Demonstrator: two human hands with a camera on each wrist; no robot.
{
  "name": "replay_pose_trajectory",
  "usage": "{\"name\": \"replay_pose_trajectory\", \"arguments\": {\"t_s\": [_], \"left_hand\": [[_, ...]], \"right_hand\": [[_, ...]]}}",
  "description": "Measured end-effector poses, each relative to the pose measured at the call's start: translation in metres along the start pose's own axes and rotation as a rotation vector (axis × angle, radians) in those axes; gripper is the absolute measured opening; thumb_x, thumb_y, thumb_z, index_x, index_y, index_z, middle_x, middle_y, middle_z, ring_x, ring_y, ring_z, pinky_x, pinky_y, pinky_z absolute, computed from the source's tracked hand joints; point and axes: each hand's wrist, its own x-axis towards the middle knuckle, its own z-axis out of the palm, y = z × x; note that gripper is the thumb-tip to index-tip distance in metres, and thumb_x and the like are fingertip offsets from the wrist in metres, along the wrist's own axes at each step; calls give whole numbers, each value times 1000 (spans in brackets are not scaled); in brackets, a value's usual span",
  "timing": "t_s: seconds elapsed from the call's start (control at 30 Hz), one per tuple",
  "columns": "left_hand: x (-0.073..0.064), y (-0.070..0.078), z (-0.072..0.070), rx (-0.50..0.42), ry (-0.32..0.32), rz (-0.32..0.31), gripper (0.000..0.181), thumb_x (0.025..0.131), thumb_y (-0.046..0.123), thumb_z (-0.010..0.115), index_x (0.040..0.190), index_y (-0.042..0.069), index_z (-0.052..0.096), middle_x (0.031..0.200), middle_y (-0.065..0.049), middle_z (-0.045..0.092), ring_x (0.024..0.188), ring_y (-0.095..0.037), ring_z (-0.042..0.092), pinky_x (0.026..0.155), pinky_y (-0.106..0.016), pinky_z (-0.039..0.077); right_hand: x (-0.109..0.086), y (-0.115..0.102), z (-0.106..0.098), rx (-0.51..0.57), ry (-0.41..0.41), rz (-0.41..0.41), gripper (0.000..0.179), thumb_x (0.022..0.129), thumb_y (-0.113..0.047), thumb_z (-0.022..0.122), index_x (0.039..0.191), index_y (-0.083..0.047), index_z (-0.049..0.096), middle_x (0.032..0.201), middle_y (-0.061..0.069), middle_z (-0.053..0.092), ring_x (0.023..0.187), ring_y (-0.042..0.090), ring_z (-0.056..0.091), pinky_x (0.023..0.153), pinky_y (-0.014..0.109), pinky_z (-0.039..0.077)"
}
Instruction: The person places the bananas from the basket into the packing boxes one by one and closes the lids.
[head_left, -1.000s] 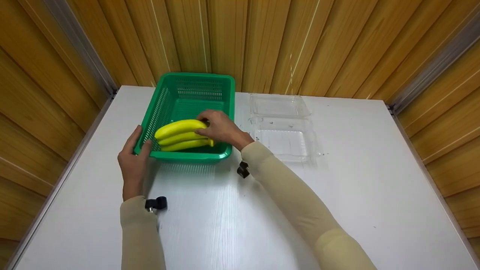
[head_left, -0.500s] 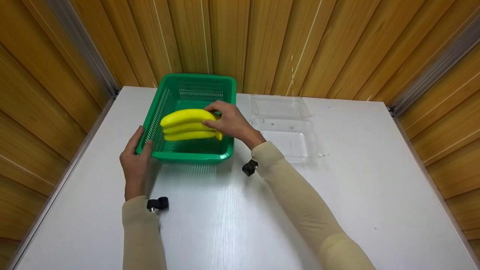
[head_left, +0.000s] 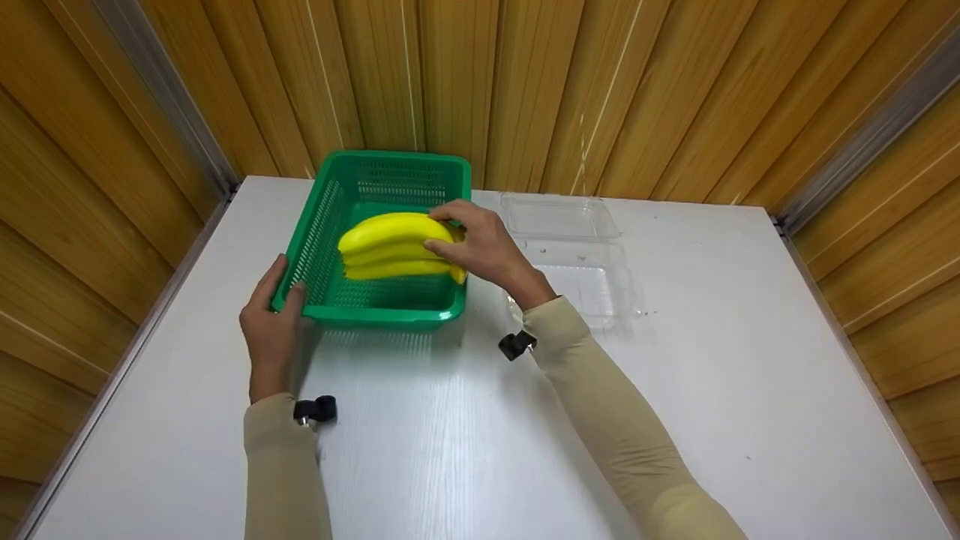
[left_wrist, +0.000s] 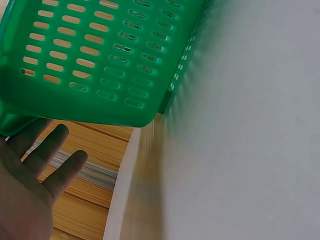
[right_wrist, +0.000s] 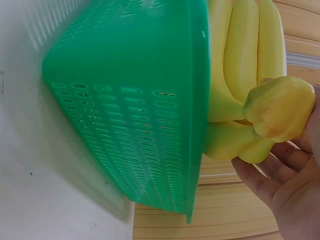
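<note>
A bunch of yellow bananas (head_left: 394, 244) is gripped near its stem end by my right hand (head_left: 486, 247). The bunch overlaps the inside of a green plastic basket (head_left: 379, 313) in the head view. From the right wrist, the bananas (right_wrist: 241, 45) show above the basket's rim, and the fingers of my right hand (right_wrist: 295, 192) curl under the stem (right_wrist: 280, 110). My left hand (head_left: 270, 334) holds the basket's near left corner, thumb over the rim and fingers outside. In the left wrist view several fingers (left_wrist: 47, 150) spread beneath the rim.
A clear plastic clamshell box (head_left: 577, 289) lies with its lid (head_left: 559, 216) laid back, right of the basket. Both stand on a white table (head_left: 420, 450). Wood-look panels (head_left: 517, 90) rise behind and at the sides.
The bananas and my right hand have risen from low in the basket and shifted right and away from me, toward the right rim. My left hand stays at the basket corner.
</note>
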Motion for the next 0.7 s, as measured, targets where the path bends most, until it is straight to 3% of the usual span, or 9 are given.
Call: {"name": "replay_pose_trajectory", "arguments": {"t_s": [0.7], "left_hand": [[0, 1, -1, -28, 1, 20, 50, 107, 20, 64, 156, 13, 56, 160, 0, 52, 150, -18, 44, 121, -39, 37]], "right_hand": [[-39, 2, -33, 4, 158, -61, 39, 97, -23, 82, 131, -6, 73, 128, 4, 70, 108, 17, 62, 94, 37, 56]]}}
